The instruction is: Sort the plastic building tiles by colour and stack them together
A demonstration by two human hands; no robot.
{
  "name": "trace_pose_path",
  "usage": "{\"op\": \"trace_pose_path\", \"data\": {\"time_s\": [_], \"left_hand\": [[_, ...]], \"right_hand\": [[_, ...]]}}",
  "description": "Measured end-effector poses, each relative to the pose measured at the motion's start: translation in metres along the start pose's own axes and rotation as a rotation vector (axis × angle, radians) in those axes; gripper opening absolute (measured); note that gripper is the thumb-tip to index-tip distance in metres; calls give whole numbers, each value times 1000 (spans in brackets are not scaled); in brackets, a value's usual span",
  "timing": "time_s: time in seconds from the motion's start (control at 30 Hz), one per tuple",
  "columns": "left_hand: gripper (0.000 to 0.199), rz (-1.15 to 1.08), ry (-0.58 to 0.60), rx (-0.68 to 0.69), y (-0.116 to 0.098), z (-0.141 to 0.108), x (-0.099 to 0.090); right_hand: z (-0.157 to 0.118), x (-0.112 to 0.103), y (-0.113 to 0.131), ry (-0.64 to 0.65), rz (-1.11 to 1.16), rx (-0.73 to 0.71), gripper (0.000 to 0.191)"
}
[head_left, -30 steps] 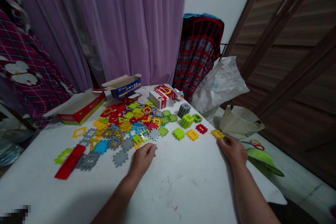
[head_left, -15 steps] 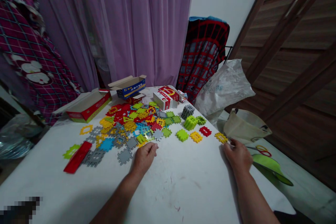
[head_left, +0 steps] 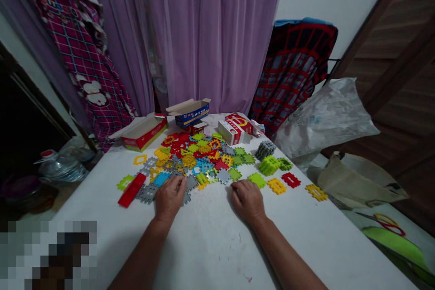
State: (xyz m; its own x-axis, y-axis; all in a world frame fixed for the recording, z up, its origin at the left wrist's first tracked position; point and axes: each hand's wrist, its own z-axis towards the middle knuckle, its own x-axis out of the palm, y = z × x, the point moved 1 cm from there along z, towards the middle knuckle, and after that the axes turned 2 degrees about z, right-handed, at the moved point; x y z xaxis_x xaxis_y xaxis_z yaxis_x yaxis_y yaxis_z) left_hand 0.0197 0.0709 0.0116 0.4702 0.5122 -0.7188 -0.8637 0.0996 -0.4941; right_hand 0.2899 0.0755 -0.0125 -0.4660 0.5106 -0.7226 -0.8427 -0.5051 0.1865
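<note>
My left hand is closed, fingers bent down at the near edge of a heap of interlocking plastic building pieces. It partly covers grey pieces beside a blue piece; whether it pinches one is hidden. My right hand is loosely curled low over the white table, with nothing visible in it. Just beyond it lies a lime green piece. To its right are a yellow-orange piece, a red piece and a yellow piece at the table's edge.
Stacked grey pieces and green pieces stand at right. A red flat strip lies left. Open cartons, including a blue box and a white-red box, line the back. Beyond the right edge are a bag and scissors.
My right hand has let go of the yellow piece at the right edge and moved left to the middle. My left hand has shifted left onto the grey pieces. The view has turned left.
</note>
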Motion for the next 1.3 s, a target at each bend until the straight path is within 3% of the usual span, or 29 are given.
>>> {"op": "trace_pose_path", "data": {"time_s": [0.17, 0.37, 0.5, 0.67, 0.9, 1.13, 1.3], "left_hand": [[19, 77, -48, 58, 8, 3, 0], [19, 50, -56, -41, 16, 3, 7], [22, -63, -131, -126, 26, 6, 7], [22, -168, -187, -131, 30, 8, 7], [20, -167, -169, -155, 30, 7, 8], [20, -148, -216, -59, 35, 6, 15], [21, -97, -232, 9, 31, 4, 16]], "right_hand": [[19, 29, 25, 8, 64, -12, 18], [57, 57, 40, 17, 97, 51, 21], [93, 72, 56, 145, 110, 108, 30], [126, 85, 77, 357, 81, 112, 45], [142, 87, 90, 503, -26, 131, 28], [133, 78, 78, 383, 112, 139, 23], [112, 70, 66, 150, 414, 370, 34]]}}
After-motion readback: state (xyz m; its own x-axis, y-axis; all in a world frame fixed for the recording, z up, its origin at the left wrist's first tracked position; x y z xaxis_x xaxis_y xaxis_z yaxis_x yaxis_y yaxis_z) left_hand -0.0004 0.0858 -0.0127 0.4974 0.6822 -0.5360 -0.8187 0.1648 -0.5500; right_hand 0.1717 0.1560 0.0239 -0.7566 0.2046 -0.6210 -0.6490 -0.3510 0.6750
